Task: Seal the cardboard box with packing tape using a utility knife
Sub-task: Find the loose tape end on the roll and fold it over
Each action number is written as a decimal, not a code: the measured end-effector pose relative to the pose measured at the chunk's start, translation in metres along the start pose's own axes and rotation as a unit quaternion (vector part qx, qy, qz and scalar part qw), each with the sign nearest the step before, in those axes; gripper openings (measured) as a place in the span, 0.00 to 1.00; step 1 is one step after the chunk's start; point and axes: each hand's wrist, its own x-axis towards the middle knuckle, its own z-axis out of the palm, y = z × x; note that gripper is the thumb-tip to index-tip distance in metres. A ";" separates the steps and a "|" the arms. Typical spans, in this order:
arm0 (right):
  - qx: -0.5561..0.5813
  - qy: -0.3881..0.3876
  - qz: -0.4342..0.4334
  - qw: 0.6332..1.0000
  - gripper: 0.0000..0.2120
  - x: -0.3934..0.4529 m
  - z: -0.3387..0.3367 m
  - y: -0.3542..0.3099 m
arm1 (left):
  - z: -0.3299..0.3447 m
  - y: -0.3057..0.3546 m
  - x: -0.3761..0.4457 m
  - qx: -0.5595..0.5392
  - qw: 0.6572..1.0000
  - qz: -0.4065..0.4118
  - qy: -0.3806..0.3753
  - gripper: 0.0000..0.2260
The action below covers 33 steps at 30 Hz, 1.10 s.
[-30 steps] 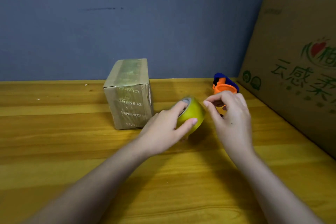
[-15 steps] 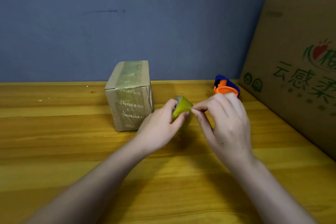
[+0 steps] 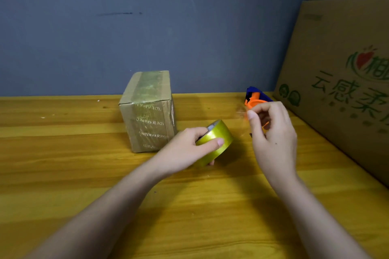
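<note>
While the small cardboard box [image 3: 148, 111] stands upright near the far edge of the wooden surface [image 3: 63, 174], close to the blue-grey wall [image 3: 189, 27], bare wood stretches to its left and on the side facing the camera. Large printed cartons [image 3: 341, 82] wall off the side to its right, with an orange and blue tool [image 3: 255, 99] near the box's right, against them. Just right of the box, toward the camera, the left hand [image 3: 185, 151] grips the yellow tape roll [image 3: 216, 143], thumb across the outer band and fingers reaching into the core. Further right of the box, the right hand [image 3: 271, 132] is raised, thumb and forefinger pinched together, possibly on a clear tape end, though the blur hides it.
</note>
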 end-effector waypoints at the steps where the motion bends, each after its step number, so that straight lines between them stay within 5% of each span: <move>1: 0.004 -0.006 0.022 1.000 0.02 0.000 0.001 0.002 | 0.000 -0.001 0.000 0.026 1.000 0.008 0.001 0.09; 7: 0.031 -0.014 0.087 0.996 0.03 0.002 0.004 0.010 | 0.003 -0.001 -0.002 0.256 0.965 0.047 0.032 0.19; 14: 0.045 -0.019 0.123 0.991 0.05 0.007 0.001 0.015 | 0.004 0.006 -0.008 0.263 0.957 0.120 0.025 0.19; 20: 0.077 -0.029 0.109 0.991 0.03 0.008 -0.002 0.007 | 0.002 0.003 -0.008 0.460 0.872 0.136 0.094 0.14; 26: 0.008 -0.032 -0.058 0.998 0.02 -0.004 -0.002 -0.008 | 0.006 0.003 -0.003 0.255 0.959 0.056 0.115 0.13; 33: 0.017 0.014 -0.171 0.985 0.03 -0.004 -0.009 -0.018 | 0.007 0.001 0.004 0.083 0.991 0.014 0.108 0.10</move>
